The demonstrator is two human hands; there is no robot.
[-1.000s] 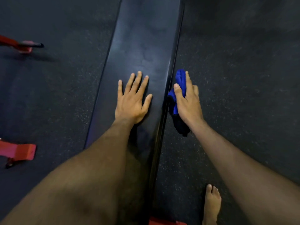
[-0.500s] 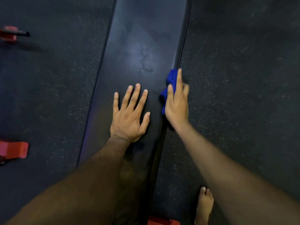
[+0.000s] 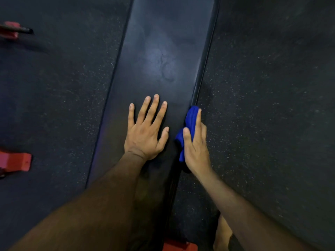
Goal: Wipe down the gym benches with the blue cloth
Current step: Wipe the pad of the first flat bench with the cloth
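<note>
- Head view: a long black padded gym bench (image 3: 163,57) runs from the bottom middle of the frame up to the top edge, with dark speckled rubber floor (image 3: 272,105) on both sides of it.
- The left hand (image 3: 145,134) lies palm down on the bench top, nearer the right long edge than the left; its fingers (image 3: 154,109) are straight and spread, grasping nothing.
- The right hand (image 3: 194,147) is at the bench's right long edge, pressing a bunched blue cloth (image 3: 190,120) against the side of that edge. The thumb sits on top of the cloth and the fingers lie along its outer side, so the cloth is pinched between them.
- The cloth touches the right edge and shows above and to the left of the hand; its lower end is dark and hard to read.
- Beyond both hands the bench top stretches bare to the top edge, with a pale smudge (image 3: 161,58) in its middle.
- On the floor to the left, well apart from the bench, stand red metal pieces (image 3: 14,161), one at mid-left and another near the top-left corner.
- A red base part (image 3: 179,246) shows at the bottom edge, with a bare foot (image 3: 223,234) just beside it.
</note>
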